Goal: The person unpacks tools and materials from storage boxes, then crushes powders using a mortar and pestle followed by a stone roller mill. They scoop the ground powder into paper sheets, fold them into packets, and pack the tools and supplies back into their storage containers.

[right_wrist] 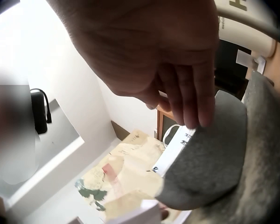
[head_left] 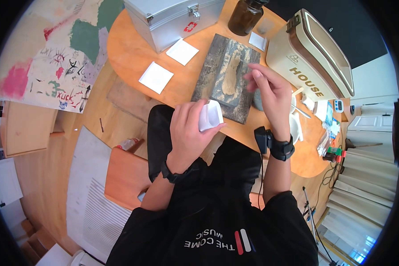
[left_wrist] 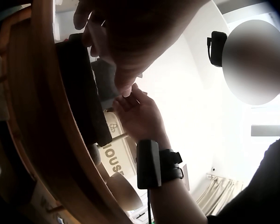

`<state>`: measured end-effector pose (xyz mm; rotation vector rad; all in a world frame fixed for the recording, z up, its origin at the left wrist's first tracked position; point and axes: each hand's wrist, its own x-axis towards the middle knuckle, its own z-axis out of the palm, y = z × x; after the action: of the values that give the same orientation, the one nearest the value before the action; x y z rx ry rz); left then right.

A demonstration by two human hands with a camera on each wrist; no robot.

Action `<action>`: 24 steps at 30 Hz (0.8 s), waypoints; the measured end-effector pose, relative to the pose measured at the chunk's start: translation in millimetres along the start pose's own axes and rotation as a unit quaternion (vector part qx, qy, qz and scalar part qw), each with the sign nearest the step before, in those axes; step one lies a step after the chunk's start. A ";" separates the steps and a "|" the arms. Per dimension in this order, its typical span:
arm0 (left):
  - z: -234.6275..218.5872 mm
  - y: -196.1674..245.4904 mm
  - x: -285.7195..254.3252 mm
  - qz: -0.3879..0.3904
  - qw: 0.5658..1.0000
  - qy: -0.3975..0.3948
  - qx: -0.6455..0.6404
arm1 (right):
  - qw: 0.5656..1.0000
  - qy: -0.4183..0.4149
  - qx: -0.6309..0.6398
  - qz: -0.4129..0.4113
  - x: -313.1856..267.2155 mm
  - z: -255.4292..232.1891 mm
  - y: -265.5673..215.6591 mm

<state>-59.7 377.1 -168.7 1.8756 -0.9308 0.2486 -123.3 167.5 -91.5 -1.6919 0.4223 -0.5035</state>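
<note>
My left hand [head_left: 188,131] grips a white folded paper pouch [head_left: 211,116], its mouth held apart between fingers and thumb, at the near edge of a stone slab. That dark slab [head_left: 207,66] lies on the table and bears a raised stone block with a hollow [head_left: 229,82] dusted pale yellow. Over the block's right side hovers my right hand [head_left: 272,91], fingers loosely bent, with nothing visible in them. In the right wrist view its fingertips [right_wrist: 204,119] overlap the grey stone [right_wrist: 210,158]. Two flat white paper packets [head_left: 156,77] [head_left: 182,52] lie left of the slab.
A silver metal case [head_left: 173,22] and a brown glass jar [head_left: 246,17] stand at the back. To the right is a cream box marked HOUSE [head_left: 306,57]. Another white packet [head_left: 257,41] lies beyond the slab. Plastic bags [head_left: 326,142] sit at the right edge.
</note>
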 end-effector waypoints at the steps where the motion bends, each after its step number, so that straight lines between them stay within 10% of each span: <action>1: 0.5 0.2 0.4 -0.001 1.000 0.000 -0.001 | 0.992 0.021 -0.116 -0.045 3.9 2.0 0.5; 9: 3.0 1.0 1.8 0.020 1.000 0.007 0.019 | 0.871 0.048 -0.363 -0.328 6.3 10.3 -2.9; 16: 4.3 8.1 2.6 0.009 1.000 0.013 0.020 | 0.975 0.122 -0.152 -0.107 -30.5 23.5 6.1; 24: 5.7 11.8 1.2 0.002 1.000 0.017 0.021 | 0.967 0.234 0.102 -0.017 -35.4 40.6 29.2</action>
<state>-68.3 369.1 -162.7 1.9019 -0.9128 0.3027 -130.7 214.9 -129.5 -1.3753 0.6573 -0.9468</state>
